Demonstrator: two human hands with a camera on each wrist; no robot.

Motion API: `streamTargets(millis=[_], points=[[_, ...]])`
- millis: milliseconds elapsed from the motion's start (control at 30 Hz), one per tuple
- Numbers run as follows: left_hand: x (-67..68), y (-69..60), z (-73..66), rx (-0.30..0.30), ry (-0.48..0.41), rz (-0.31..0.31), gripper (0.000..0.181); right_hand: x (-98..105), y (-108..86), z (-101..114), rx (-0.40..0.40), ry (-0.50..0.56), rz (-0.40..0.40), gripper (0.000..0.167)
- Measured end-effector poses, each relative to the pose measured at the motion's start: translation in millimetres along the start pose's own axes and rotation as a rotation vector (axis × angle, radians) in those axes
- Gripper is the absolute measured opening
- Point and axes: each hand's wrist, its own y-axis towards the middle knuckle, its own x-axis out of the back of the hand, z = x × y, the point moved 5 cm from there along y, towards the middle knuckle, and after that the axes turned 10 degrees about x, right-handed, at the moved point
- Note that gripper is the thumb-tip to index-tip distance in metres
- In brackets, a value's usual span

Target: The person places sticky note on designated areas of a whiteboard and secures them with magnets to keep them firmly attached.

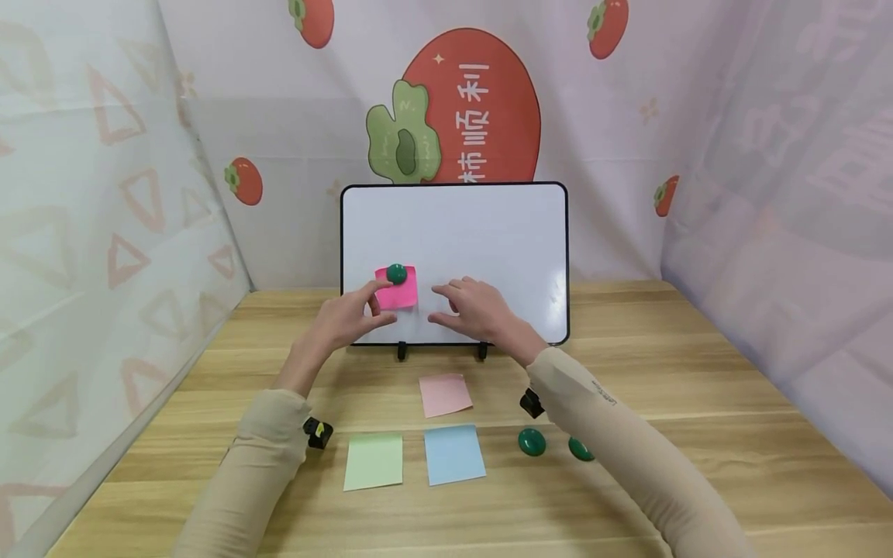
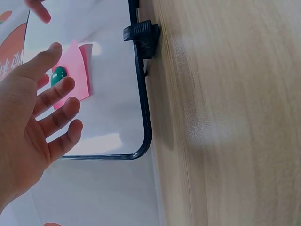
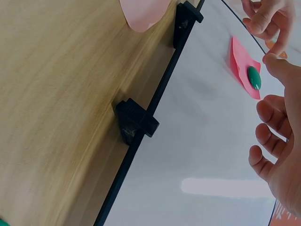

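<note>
A bright pink sticky note (image 1: 402,296) hangs on the whiteboard (image 1: 488,248), pinned near its top by a round green magnet (image 1: 396,273). Just left of the note is my left hand (image 1: 351,316), thumb and fingers spread apart and holding nothing. To the note's right my right hand (image 1: 474,310) hovers before the board, its fingers loosely bent around nothing. In the left wrist view the note's lower edge lifts away from the board. On the table lie a pale pink note (image 1: 445,394), a green note (image 1: 374,461) and a blue note (image 1: 455,455).
Two more green magnets lie at the right, one (image 1: 532,442) in full view and the other (image 1: 580,449) partly behind the right sleeve. Black feet (image 1: 401,351) hold the whiteboard upright on the wooden table (image 1: 628,341). A printed curtain (image 1: 279,101) hangs behind.
</note>
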Motion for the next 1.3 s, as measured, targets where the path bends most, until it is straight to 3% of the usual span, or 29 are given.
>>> streamTargets(millis=[367,833,1300], points=[[-1.5,-15.2,-1.0,0.032,-0.018,0.046,0.075,3,-22.8,7,0.011,0.011,0.027,0.054],[0.1,-29.3,-2.0,0.018,-0.065,0.084,0.074,6,-53.4,9,0.034,0.065,0.045,0.053],[0.5,-50.2,-3.1,-0.055,-0.056,0.221,0.054,10,-88.6,3,-0.019,0.151,0.04,0.051]])
